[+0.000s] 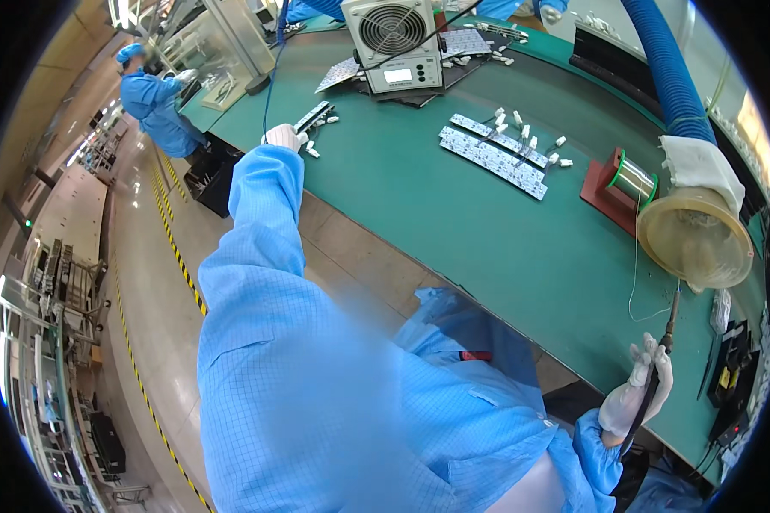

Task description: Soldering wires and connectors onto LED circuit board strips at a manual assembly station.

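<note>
My left hand (284,138), in a white glove, reaches far out to the table's left edge. Its fingers are closed at the near end of a narrow circuit board strip (314,115); the fingertips are partly hidden. White connectors (311,147) on short wires lie beside that strip. At the lower right, my gloved right hand (637,392) holds a soldering iron (666,340), its tip pointing away from me towards a round fume hood (695,239). A spool of solder wire (633,181) stands on a red-brown holder, with a loose strand hanging down to the table.
Several white circuit boards (494,159) with connectors lie mid-table. A fan unit (399,47) stands at the back. A blue hose (672,73) runs down to the hood. Black tool holders (731,376) line the right edge. Another person (154,101) works at the far left.
</note>
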Demonstrator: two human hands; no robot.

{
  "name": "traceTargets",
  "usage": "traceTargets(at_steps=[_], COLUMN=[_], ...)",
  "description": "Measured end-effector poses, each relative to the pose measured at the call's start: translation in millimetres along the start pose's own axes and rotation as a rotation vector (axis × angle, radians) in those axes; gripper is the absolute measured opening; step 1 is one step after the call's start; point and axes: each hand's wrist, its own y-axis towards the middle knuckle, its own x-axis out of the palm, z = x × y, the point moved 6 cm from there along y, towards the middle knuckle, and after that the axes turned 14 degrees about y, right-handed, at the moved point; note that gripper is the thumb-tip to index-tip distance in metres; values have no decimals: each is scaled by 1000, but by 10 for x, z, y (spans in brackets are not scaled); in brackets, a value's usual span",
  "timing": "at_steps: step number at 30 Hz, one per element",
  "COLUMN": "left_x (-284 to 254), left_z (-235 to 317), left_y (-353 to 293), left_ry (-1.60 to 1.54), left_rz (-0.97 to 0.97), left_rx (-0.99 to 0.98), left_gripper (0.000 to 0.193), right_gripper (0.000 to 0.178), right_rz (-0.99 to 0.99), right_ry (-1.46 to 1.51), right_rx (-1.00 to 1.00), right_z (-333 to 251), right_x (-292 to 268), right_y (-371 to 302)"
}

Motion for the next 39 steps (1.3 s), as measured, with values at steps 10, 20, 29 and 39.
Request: traceTargets(at_steps=[10,20,29,39], left_x=[-921,-2159,-2376,-2293], left_z=[82,1651,2583,2856], left_y=[-284,-2413,-3711,-3970], left_ry=[-886,-1454,-2098,-2039], left_rz=[-23,156,-1136,-1024], left_rx=[168,836,576,714], left_gripper=[40,32,47,62], right_gripper=[21,24,48,59], right_rz=[33,-11,-290,-134], right_ry=[65,113,311,298], right_rx=[-10,-63,-191,-205], right_z=[12,-86,-485,-450], right_x=[-5,49,281,193], right_y=[-50,7,59,-21])
